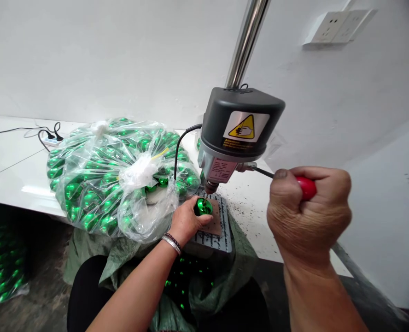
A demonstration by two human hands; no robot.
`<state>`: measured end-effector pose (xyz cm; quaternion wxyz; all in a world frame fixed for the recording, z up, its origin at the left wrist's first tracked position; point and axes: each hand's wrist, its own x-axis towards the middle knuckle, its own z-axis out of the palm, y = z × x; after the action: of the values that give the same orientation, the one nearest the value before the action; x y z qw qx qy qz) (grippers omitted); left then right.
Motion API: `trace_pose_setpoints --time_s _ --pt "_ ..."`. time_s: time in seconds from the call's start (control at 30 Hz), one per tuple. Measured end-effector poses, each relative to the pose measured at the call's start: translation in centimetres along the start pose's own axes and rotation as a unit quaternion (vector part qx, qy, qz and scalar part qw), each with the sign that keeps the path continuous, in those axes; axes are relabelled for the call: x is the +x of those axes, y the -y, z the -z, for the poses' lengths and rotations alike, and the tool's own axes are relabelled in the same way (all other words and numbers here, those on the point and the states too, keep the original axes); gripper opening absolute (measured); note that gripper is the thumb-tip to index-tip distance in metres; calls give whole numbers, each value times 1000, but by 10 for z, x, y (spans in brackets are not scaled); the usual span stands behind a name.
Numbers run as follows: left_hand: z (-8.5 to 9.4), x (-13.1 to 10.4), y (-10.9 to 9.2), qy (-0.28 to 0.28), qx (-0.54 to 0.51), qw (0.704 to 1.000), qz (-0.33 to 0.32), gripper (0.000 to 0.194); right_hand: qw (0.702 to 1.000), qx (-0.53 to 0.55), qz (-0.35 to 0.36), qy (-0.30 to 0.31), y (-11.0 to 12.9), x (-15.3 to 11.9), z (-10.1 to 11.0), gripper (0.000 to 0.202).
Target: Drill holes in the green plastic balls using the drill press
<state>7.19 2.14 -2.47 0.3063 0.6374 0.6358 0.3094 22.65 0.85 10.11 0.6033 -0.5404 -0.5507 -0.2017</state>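
The right hand (310,216) is gripping the red knob (307,188) of a lever (262,172), fingers wrapped round it. A green sack (225,295) is hanging below the desk (21,170), shiny balls showing inside. The left hand (186,220) is holding a green ball (204,207) between thumb and fingers, over a brown board (217,223) and under the tip of the drill (237,138); whether the tip is touching it, I cannot tell. Clear bags (135,173) of green balls are resting to the left. Beyond, a socket (332,28) is sitting on the wall (104,55).
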Motion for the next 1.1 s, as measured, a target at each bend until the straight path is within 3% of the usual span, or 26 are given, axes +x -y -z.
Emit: trace_pose_setpoints --time_s 0.5,0.7,0.83,0.97,1.1 --pt "0 0 2 0 -3 1000 -3 40 997 13 35 -67 -21 -32 -12 14" --pt "0 0 3 -1 -1 1000 -10 43 1000 4 -6 4 -25 -53 -8 17" --pt "1 1 3 2 0 1000 -15 41 1000 -3 -25 -6 -10 -25 -6 24" --pt "2 -1 3 -3 -16 999 -40 43 997 6 -56 49 8 21 -7 27" --pt "12 -18 1 1 -31 998 -51 42 993 4 -87 82 16 35 -7 25"
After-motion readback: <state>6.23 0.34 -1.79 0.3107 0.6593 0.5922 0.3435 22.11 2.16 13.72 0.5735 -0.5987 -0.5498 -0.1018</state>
